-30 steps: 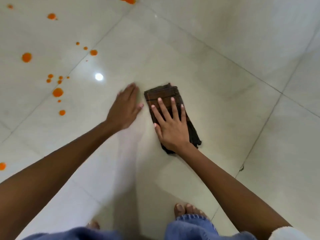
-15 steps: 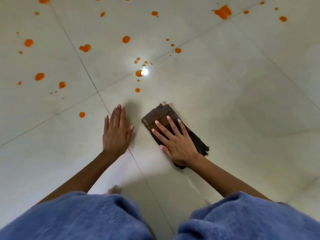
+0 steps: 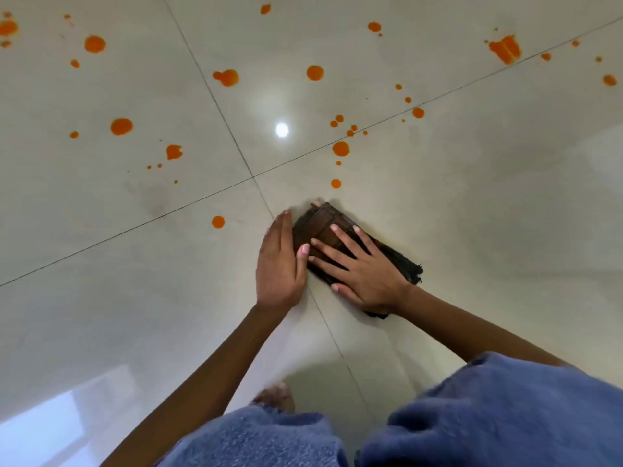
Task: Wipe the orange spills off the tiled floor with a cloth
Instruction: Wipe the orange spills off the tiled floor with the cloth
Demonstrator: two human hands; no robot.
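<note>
A folded dark brown cloth (image 3: pixel 318 224) lies flat on the pale tiled floor (image 3: pixel 472 214), near where the grout lines cross. My right hand (image 3: pixel 360 267) presses down on it with fingers spread. My left hand (image 3: pixel 278 264) rests flat on the floor, its edge touching the cloth's left side. Orange spills dot the tiles beyond the cloth: a small drop (image 3: pixel 335 183) just ahead of it, one (image 3: pixel 218 221) to its left, a larger blob (image 3: pixel 340 148) on the grout line, and several more across the far tiles.
A large orange smear (image 3: pixel 505 48) sits at the far right. A lamp's reflection (image 3: pixel 282 130) glares on the glossy tile. My knees in blue fabric (image 3: pixel 488 416) fill the bottom edge, with a bare foot (image 3: pixel 274 397) between them.
My left hand has slid right until it touches the cloth. The cloth and right hand stay pressed on the floor; the view has shifted, bringing more spills into sight.
</note>
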